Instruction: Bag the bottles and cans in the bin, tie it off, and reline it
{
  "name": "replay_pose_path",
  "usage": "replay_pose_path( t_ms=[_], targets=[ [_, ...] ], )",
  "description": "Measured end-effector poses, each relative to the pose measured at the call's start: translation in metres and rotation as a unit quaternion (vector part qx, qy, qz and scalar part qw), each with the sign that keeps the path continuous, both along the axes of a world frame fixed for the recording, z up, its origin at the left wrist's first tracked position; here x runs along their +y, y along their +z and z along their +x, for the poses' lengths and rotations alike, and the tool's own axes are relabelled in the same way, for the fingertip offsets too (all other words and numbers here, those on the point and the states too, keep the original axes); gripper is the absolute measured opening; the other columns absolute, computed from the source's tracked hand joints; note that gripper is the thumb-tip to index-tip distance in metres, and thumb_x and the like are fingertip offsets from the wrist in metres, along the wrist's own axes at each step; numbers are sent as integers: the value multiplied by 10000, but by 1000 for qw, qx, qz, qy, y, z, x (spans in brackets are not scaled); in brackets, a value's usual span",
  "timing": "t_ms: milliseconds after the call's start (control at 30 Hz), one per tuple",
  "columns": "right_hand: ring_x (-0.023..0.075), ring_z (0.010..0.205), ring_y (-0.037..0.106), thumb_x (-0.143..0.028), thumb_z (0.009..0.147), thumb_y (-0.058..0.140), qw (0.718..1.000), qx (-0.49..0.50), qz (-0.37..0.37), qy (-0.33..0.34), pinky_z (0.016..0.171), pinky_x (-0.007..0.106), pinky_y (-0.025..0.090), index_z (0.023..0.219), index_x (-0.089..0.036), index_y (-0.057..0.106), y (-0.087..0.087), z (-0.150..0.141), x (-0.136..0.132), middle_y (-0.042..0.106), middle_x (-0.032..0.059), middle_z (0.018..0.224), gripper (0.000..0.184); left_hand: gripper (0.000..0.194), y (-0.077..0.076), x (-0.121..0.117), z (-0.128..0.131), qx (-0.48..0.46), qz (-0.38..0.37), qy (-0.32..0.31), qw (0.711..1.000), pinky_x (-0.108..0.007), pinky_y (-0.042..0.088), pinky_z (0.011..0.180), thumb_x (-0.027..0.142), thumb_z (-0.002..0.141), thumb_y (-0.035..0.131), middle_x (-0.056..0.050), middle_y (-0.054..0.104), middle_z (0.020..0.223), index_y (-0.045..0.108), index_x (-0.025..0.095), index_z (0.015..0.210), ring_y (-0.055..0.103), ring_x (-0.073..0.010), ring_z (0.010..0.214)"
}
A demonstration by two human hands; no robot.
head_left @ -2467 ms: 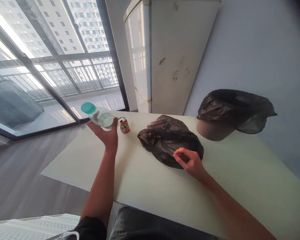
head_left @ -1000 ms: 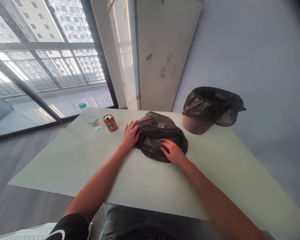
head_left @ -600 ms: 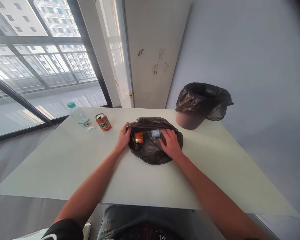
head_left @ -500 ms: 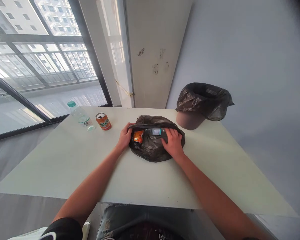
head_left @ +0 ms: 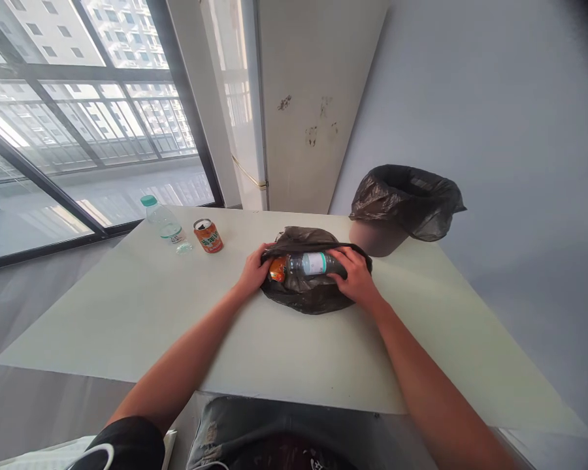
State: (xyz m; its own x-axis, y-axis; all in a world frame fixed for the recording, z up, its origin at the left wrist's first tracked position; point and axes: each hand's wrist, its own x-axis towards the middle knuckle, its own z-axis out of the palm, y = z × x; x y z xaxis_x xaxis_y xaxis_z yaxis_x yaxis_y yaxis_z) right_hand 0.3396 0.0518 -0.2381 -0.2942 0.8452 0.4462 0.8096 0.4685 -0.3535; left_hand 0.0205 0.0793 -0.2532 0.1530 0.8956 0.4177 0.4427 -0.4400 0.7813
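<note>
A dark plastic garbage bag [head_left: 311,301] lies on the table with its mouth spread open. My left hand [head_left: 253,271] is closed on the bag's left rim. Inside the bag, an orange can [head_left: 277,269] sits close to that hand, partly covered by the plastic. Beside the can a clear plastic bottle [head_left: 315,263] with a white and teal label lies on its side, neck to the left. My right hand [head_left: 357,277] reaches into the bag from the right, thumb and fingers around the bottle's right end, which is hidden under them.
At the table's [head_left: 176,326] back left stand a clear bottle [head_left: 164,222] with a green cap and an orange can [head_left: 208,236]. A pinkish bin [head_left: 372,240] lined with a dark bag [head_left: 404,209] stands at the back right near the wall.
The bottle inside the bag has come further into view, higher and nearer the opening, with my right hand around its end. The view has shifted slightly.
</note>
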Motion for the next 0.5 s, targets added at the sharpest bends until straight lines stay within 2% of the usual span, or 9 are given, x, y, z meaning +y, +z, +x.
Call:
replay_pose_path(
  t_ms=[100,167,200,267,333,367,433,500],
  targets=[
    [336,1404,552,-244,986,609,992,62,54,99,1252,557,334,1462,-249,573,9,0,-7,599,142,1485,478,171,-5,3,-1,13,-13,34,999,-432,570,982,233,962,530,-75,771,1055,649,206,1082,710,-246,995],
    [331,1403,560,-279,990,644,982,101,73,145,1223,541,387,1485,-262,542,11,-6,-11,600,147,1485,506,141,-4,1,0,19,-21,47,998,-428,579,947,248,946,565,-67,763,991,634,206,1062,708,-242,933],
    [331,1386,573,-308,985,670,978,113,78,157,1197,531,420,1500,-269,526,10,-10,-14,607,149,1473,536,195,-1,-1,1,17,-18,46,999,-432,578,963,258,932,591,-76,767,1039,629,204,1116,714,-248,967],
    [337,1337,602,-361,978,702,978,117,88,148,1157,532,450,1532,-280,502,6,-20,-18,625,152,1442,594,417,7,-7,-1,3,21,25,999,-463,547,1063,284,912,631,-125,730,1288,579,200,1317,690,-282,1190],
    [346,1300,616,-373,988,696,983,99,109,113,1141,556,443,1558,-290,490,1,-28,-20,635,151,1429,612,617,22,-16,-5,-11,106,-18,994,-528,461,1184,321,913,633,-176,585,1536,471,193,1495,552,-327,1436],
    [350,1295,613,-358,994,689,984,86,122,98,1138,567,434,1565,-298,488,0,-31,-21,636,147,1430,609,657,31,-20,-8,-10,151,-44,988,-560,413,1224,339,928,614,-190,518,1603,433,190,1542,479,-343,1507],
    [355,1295,592,-301,994,687,984,61,151,77,1133,582,429,1567,-320,498,-2,-34,-23,629,138,1438,604,566,54,-30,-16,10,206,-94,974,-597,365,1249,374,990,532,-190,495,1625,480,194,1524,443,-354,1531],
    [357,1285,564,-246,977,703,981,44,178,63,1117,583,450,1559,-341,518,-1,-35,-24,617,133,1430,617,426,78,-41,-21,26,202,-122,971,-586,403,1216,399,1063,396,-173,580,1547,622,197,1364,520,-342,1457]
  ],
)
